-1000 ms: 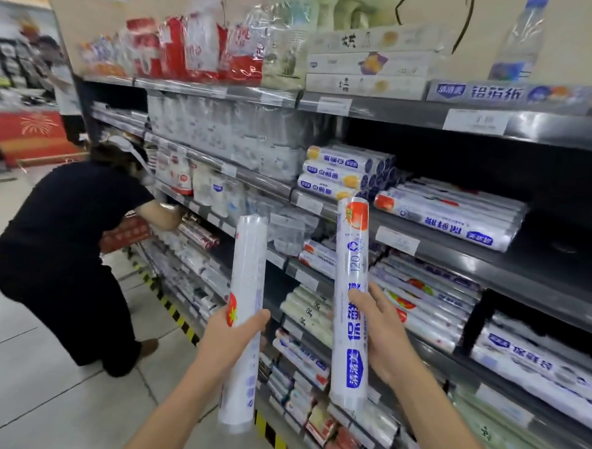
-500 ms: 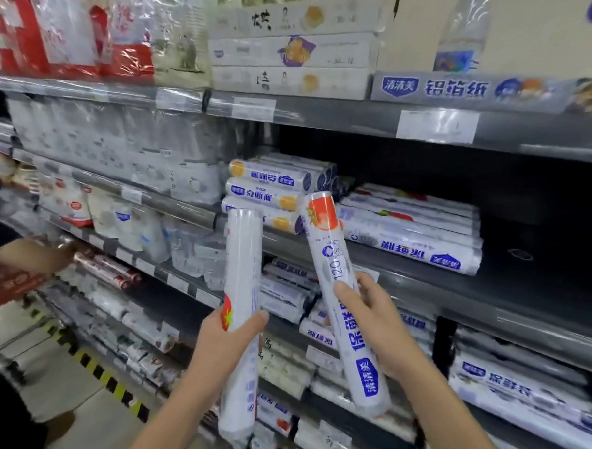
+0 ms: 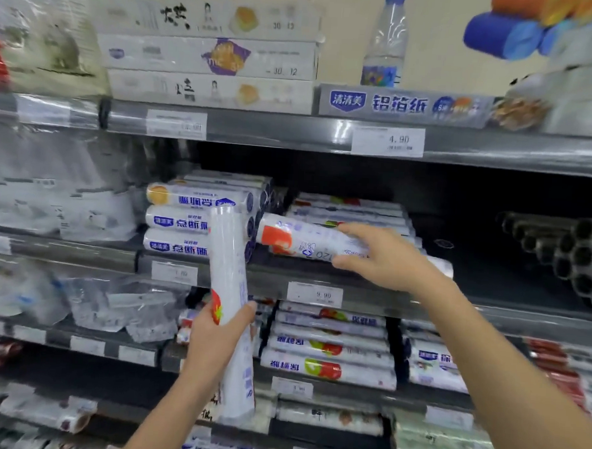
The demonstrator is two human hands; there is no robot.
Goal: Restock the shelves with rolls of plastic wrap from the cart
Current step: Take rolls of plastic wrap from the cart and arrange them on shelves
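Roll of plastic wrap [image 3: 307, 239], right-hand item: long axis level, parallel to the shelf edge [image 3: 267, 284], orange end leftward, at the front of the shelved stack of like rolls [image 3: 350, 210]; whether it already rests there cannot be told. Right hand [image 3: 388, 260], nearer the slot: fingers curled over the top, thumb beneath. Second roll [image 3: 230, 272]: upright, clear of the shelf, left hand [image 3: 220, 340] wrapped round its lower half.

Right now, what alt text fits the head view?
The right hand holds a roll of plastic wrap sideways against the stack on the middle shelf. The left hand grips a second roll upright, in front of the shelves.
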